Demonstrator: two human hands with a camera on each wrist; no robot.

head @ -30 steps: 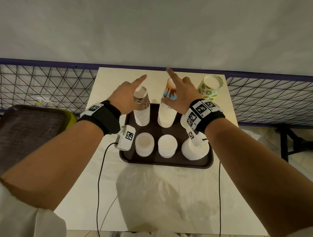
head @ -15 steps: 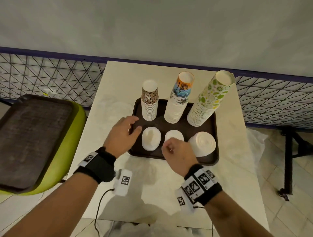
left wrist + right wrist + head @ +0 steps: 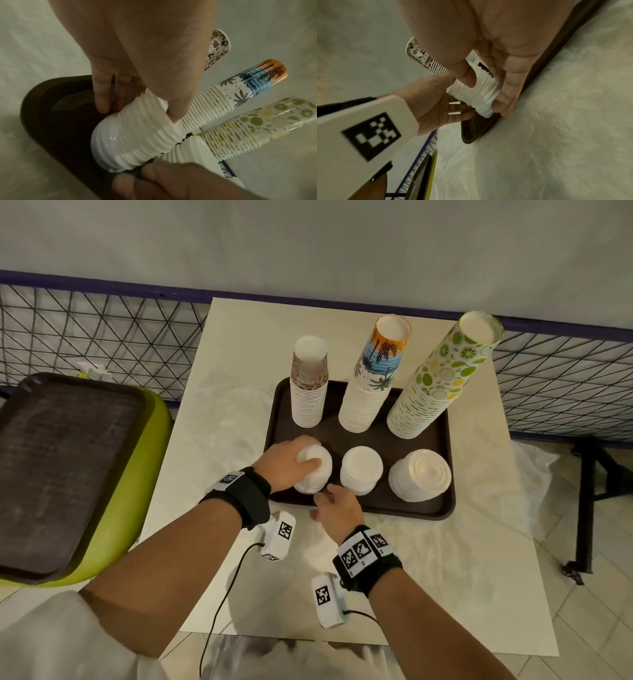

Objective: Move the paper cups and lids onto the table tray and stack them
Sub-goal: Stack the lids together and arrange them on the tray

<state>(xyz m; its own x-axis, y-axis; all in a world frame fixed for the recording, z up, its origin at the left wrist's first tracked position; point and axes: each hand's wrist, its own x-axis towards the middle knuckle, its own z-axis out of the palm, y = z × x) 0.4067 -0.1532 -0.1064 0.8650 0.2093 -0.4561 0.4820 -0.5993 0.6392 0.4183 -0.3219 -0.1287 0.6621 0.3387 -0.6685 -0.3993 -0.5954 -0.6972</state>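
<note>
The left hand (image 3: 286, 461) wraps the leftmost stack of white lids (image 3: 130, 138) on the brown tray (image 3: 442, 460), thumb on its top and fingers down its far side. The right hand (image 3: 337, 505) pinches the same stack near its base (plain only in the right wrist view), fingertips (image 3: 499, 106) seemingly against the tray's near rim. The head view alone shows two more lid stacks, right.

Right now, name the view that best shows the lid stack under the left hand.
Left wrist: the lid stack fills the frame, ribs clear. Head shows its top under the left hand; right wrist shows it partly, between fingers.
</note>
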